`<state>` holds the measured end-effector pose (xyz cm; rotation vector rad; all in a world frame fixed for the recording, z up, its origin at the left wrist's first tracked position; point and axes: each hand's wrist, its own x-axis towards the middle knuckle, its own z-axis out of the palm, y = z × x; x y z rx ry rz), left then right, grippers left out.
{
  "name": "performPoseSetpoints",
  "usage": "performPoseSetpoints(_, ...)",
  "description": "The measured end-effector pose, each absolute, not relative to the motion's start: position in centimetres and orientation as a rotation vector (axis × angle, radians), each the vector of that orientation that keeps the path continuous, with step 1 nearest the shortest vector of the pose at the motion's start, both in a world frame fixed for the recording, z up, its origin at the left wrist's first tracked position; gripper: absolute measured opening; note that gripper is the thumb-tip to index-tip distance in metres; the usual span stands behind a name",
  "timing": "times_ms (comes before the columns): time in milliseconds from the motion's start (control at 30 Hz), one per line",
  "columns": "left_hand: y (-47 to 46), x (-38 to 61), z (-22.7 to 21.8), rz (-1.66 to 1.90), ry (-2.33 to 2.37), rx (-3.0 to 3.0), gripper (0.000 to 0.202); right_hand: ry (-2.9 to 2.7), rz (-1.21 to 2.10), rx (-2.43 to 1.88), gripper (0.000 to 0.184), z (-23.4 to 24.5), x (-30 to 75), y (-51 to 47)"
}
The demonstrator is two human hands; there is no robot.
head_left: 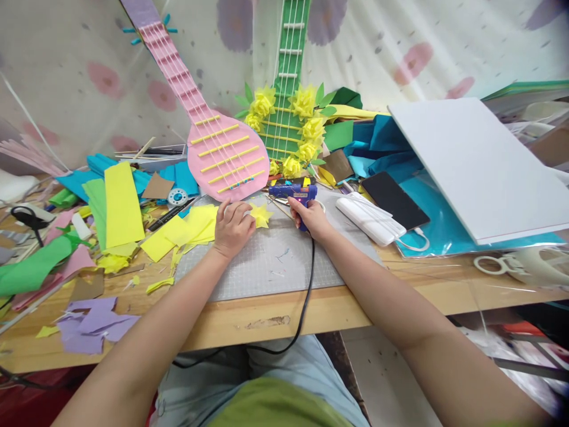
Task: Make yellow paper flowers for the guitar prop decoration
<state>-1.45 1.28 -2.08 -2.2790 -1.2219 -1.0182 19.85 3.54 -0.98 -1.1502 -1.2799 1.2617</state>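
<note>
My right hand is wrapped round the handle of a blue glue gun, whose nozzle points left. From its handle a black cord runs down over the table edge. My left hand has its fingers curled in at the edge of a yellow paper star, which sticks out to the right; the fingertips are partly hidden. Just behind the left hand leans a pink paper lute with yellow bars and white strings. Beside it stands a green paper instrument trimmed with yellow paper flowers.
A grey cutting mat lies under both hands. Yellow paper strips, green paper and purple scraps crowd the left. On the right are a white power bank, a black phone, a white board and scissors.
</note>
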Motion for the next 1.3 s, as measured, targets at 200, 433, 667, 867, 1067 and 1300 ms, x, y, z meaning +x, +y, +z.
performPoseSetpoints(200, 1.3, -1.4, -2.1, -0.892, -1.005, -2.158, 0.011, -1.262, 1.274, -1.109, 0.045, -1.1, 19.8, 3.5)
performPoseSetpoints(433, 0.8, -1.6, -1.8, -0.902, -1.118, -2.330, 0.011, -1.255, 1.272, -1.116, 0.044, -1.2, 19.8, 3.6)
performPoseSetpoints(667, 0.7, -1.6, -1.7, -0.868, -1.150, -2.370, 0.007, -1.251, 1.266, -1.125, 0.044, -1.0, 19.7, 3.5)
performPoseSetpoints(867, -0.2, -1.7, -1.4, -1.013, -1.180, -2.360, 0.023, -1.260, 1.276, -1.115, 0.044, -1.0, 19.7, 3.5)
performPoseSetpoints(1067, -0.5, -1.8, -1.7, -1.001, -1.130, -2.481, 0.039, -1.250, 1.275, -1.112, 0.044, -1.1, 19.7, 3.6)
performPoseSetpoints(1300, -0.5, -1.6, -1.7, -0.981, -1.137, -2.512, 0.042, -1.245, 1.273, -1.117, 0.044, -1.2, 19.7, 3.6)
